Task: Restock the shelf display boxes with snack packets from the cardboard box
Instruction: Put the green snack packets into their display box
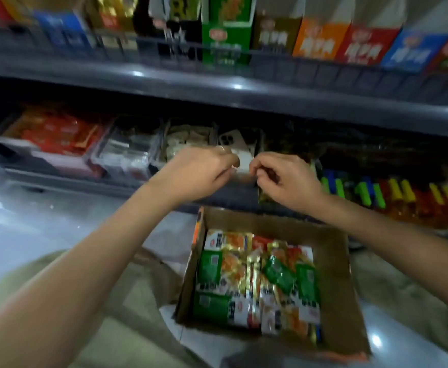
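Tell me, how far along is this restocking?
Done: the clear display boxes already hold some stock. In hand: the left hand and right hand pinch a small whitish item, too blurred to identify. Left: the cardboard box still holds many snack packets.

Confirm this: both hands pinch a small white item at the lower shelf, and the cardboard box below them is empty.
Not empty: the head view shows the cardboard box holding snack packets. The left hand and right hand do pinch the small white item.

Fingers (260, 166) hide most of a small pale item (244, 160); upper display boxes' (321, 41) print is blurred.
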`<state>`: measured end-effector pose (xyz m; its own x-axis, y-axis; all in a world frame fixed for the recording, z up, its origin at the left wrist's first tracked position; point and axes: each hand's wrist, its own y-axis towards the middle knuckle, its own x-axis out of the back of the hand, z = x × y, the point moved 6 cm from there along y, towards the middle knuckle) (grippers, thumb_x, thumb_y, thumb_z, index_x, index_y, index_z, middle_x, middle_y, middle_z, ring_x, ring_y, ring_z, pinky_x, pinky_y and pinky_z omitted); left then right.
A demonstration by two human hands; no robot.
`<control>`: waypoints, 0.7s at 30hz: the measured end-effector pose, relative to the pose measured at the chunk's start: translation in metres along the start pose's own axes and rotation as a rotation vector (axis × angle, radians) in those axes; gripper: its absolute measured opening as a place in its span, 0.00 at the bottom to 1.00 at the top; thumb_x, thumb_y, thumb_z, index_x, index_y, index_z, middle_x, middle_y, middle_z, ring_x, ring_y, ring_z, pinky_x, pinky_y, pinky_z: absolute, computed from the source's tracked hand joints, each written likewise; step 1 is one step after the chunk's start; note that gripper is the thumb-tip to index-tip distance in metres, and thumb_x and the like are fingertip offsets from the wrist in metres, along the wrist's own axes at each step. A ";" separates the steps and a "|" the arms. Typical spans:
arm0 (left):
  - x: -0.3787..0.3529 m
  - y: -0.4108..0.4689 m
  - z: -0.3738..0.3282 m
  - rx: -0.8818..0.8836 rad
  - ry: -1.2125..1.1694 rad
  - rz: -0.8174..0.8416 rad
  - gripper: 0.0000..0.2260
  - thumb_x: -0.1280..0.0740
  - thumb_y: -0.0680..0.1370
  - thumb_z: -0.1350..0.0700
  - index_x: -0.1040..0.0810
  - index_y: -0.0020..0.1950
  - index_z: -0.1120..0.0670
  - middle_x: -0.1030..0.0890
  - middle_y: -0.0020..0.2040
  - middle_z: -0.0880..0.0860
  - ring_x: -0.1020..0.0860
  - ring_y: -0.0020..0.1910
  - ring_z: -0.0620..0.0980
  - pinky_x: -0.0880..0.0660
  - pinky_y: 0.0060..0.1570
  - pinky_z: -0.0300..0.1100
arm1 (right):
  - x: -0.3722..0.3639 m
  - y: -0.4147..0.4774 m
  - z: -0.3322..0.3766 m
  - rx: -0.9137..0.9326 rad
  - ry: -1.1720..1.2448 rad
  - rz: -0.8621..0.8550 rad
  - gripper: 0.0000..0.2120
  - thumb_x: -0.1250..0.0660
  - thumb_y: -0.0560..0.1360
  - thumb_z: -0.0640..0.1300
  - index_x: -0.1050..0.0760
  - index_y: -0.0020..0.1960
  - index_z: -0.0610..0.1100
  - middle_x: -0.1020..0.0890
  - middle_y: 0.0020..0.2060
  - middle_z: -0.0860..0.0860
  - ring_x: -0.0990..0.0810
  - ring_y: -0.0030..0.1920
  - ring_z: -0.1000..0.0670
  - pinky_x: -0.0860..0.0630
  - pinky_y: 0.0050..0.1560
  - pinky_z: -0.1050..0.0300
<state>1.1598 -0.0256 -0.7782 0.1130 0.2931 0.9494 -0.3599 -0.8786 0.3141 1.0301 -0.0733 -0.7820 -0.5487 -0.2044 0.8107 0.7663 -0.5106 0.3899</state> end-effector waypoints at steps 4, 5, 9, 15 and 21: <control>-0.047 -0.052 -0.030 -0.040 -0.097 0.236 0.10 0.41 0.79 0.53 0.22 0.55 0.54 0.20 0.48 0.52 0.21 0.41 0.55 0.31 0.32 0.43 | -0.084 -0.089 -0.032 -0.231 0.088 0.298 0.06 0.37 0.76 0.38 0.22 0.47 0.45 0.22 0.38 0.58 0.28 0.34 0.59 0.31 0.35 0.61; -0.058 -0.062 -0.034 -0.037 -0.126 0.291 0.10 0.41 0.80 0.53 0.23 0.57 0.53 0.20 0.51 0.52 0.21 0.44 0.55 0.27 0.35 0.45 | -0.104 -0.112 -0.041 -0.314 0.130 0.360 0.07 0.38 0.76 0.38 0.22 0.47 0.46 0.20 0.38 0.57 0.25 0.33 0.57 0.28 0.34 0.59; -0.079 -0.089 -0.041 0.007 -0.156 0.392 0.12 0.41 0.80 0.52 0.22 0.60 0.52 0.20 0.55 0.52 0.21 0.50 0.55 0.27 0.41 0.47 | -0.175 -0.194 -0.060 -0.666 0.344 0.519 0.08 0.39 0.78 0.36 0.23 0.51 0.44 0.23 0.40 0.59 0.23 0.35 0.43 0.26 0.35 0.52; -0.097 -0.110 -0.036 0.097 -0.150 0.456 0.12 0.40 0.80 0.54 0.23 0.61 0.52 0.20 0.57 0.52 0.22 0.51 0.57 0.29 0.41 0.45 | -0.266 -0.266 -0.044 -1.000 0.589 0.781 0.16 0.41 0.76 0.33 0.27 0.62 0.42 0.22 0.57 0.44 0.22 0.53 0.43 0.23 0.57 0.49; -0.105 -0.125 -0.037 0.094 -0.172 0.504 0.12 0.42 0.78 0.53 0.21 0.55 0.53 0.18 0.51 0.54 0.20 0.45 0.58 0.23 0.42 0.53 | -0.303 -0.261 -0.026 -0.935 0.518 0.962 0.19 0.42 0.75 0.30 0.25 0.63 0.44 0.35 0.69 0.46 0.31 0.66 0.45 0.32 0.62 0.60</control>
<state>1.1589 0.0669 -0.9178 0.1003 -0.2328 0.9673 -0.3247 -0.9267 -0.1893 0.9881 0.1001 -1.1408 -0.1672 -0.9502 0.2631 0.5179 -0.3118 -0.7966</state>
